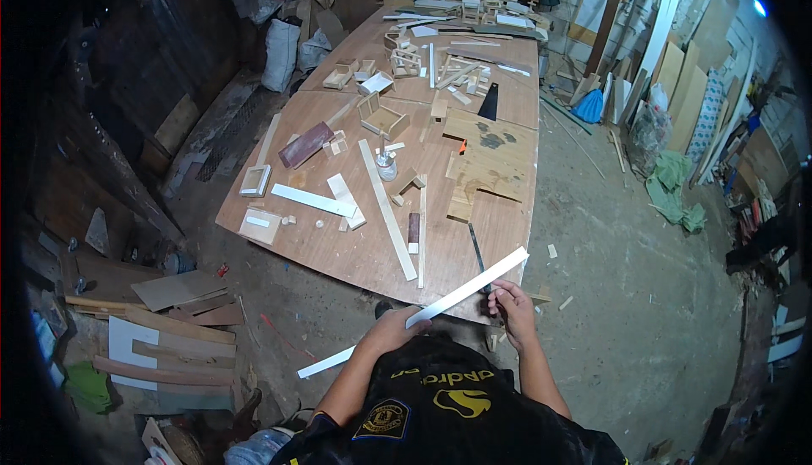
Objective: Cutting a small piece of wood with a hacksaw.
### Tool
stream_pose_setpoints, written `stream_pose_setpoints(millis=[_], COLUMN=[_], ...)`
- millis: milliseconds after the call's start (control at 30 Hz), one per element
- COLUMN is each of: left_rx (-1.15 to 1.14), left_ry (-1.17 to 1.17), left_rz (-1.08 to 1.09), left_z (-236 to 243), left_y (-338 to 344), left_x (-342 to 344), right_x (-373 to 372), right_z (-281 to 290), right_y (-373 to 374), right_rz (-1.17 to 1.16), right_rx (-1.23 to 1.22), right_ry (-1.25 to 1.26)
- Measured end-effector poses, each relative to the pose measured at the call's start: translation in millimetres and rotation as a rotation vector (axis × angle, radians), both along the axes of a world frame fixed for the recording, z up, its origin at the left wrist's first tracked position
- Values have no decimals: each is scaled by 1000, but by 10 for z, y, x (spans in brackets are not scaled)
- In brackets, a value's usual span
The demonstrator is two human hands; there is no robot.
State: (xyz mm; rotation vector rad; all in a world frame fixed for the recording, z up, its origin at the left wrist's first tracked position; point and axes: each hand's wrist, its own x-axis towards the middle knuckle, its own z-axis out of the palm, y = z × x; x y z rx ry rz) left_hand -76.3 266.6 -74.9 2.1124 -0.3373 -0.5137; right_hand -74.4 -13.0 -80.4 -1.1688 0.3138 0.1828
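A long white strip of board [474, 284] slants across the front of my body, rising to the right over the table's near edge. My left hand [392, 330] is closed round its middle, and the lower end sticks out past my left forearm. My right hand [512, 307] is beside the strip's upper part, fingers pinched at the near end of a thin dark rod-like tool [478, 249]. That tool points away over the table, passing by the strip; its exact kind is too small to tell.
The wooden table [338, 241] carries a notched plywood sheet [499, 156], a dark saw [489, 101], a jar with brushes [386, 167], small wooden frames [381, 116] and loose strips. Stacked boards [165, 351] lie at left; planks [685, 84] lean on the right wall.
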Motion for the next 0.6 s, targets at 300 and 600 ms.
stream_pose_setpoints(millis=[300, 600], left_rx=[21, 100], left_ry=[71, 57], left_rz=[-10, -73], left_z=[21, 68], left_y=[25, -35], left_x=[-2, 68], right_x=[-29, -182], right_z=[20, -89], right_y=[-4, -56], right_rz=[-22, -64], right_rx=[12, 17], right_ry=[-12, 9])
